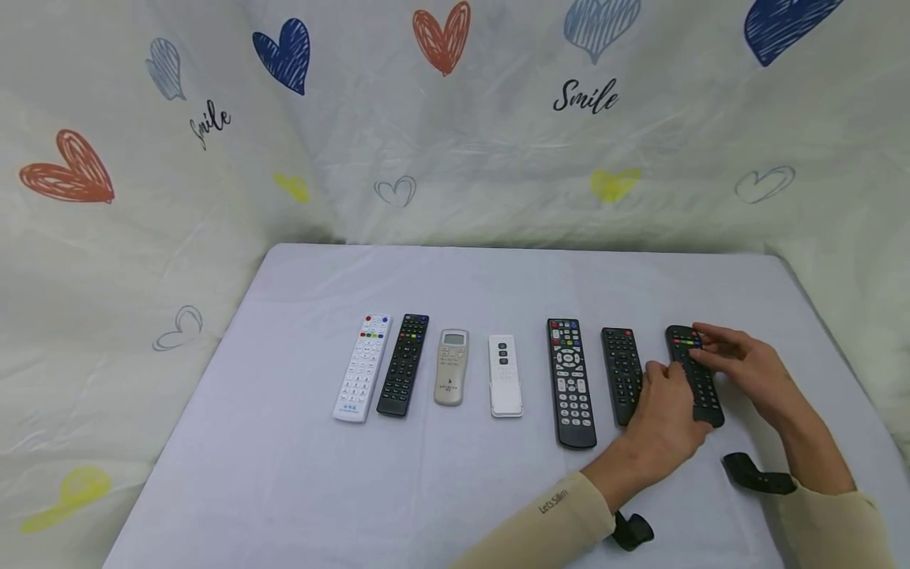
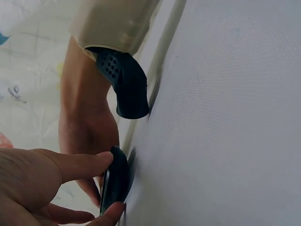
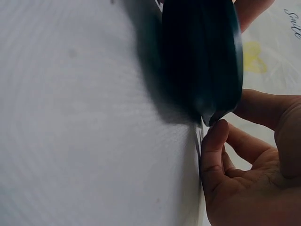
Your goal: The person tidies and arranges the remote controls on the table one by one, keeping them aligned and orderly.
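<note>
Several remote controls lie in a row on a lilac tablecloth. Both hands are on the rightmost black remote. My left hand grips its left edge and near half; in the left wrist view the thumb and a finger pinch the remote's end. My right hand reaches across the remote's far end, over the coloured buttons. In the right wrist view the fingers curl against the edge of the dark remote. Whether the remote is lifted off the cloth is unclear.
Left of the held remote lie two more black remotes, a small white one, a beige one, another black one and a long white one. Heart-printed fabric walls in the table.
</note>
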Demonstrator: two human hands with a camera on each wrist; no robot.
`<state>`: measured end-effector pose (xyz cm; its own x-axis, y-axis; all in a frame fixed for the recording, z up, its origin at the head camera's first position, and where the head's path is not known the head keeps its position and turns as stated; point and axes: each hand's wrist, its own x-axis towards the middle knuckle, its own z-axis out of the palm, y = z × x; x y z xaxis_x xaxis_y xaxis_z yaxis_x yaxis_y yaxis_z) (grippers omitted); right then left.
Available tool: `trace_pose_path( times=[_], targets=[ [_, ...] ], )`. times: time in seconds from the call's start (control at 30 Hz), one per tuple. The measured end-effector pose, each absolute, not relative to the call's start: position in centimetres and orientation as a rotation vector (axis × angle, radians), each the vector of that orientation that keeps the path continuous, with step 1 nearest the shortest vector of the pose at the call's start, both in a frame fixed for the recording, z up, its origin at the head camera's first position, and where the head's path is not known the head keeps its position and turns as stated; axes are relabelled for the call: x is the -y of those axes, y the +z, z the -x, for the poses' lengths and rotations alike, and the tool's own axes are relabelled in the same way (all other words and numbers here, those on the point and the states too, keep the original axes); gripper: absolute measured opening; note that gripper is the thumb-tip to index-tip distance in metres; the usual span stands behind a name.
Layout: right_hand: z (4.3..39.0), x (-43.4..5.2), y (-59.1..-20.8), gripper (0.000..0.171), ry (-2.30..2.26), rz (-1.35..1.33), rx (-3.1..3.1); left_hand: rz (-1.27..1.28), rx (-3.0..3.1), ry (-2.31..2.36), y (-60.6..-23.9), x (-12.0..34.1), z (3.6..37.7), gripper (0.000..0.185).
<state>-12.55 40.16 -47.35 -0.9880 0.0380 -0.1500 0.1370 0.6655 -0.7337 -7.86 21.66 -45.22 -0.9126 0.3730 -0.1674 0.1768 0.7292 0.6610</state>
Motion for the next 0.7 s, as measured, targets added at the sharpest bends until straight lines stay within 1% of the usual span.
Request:
trace_pose_path(
  times=[0.17,0.57,0.7],
  targets=[
    [12.6,-40.2,-47.4,0.071,-1.238,-0.144,-2.744,-0.487,-2.619,1.085,-45.2,-20.6,8.1,0.078],
    [12.7,-40.0,-47.2,0.067,-1.308,-0.146,-2.738,-0.641,-2.704,1.368,-44.7,-17.1,8.9,0.05],
    [12.7,-39.7,-46.9,0.064,-1.32,-0.173,-2.764,-0.706,-2.774,1.377,-44.8,-16.2,9.2,0.045]
  ],
)
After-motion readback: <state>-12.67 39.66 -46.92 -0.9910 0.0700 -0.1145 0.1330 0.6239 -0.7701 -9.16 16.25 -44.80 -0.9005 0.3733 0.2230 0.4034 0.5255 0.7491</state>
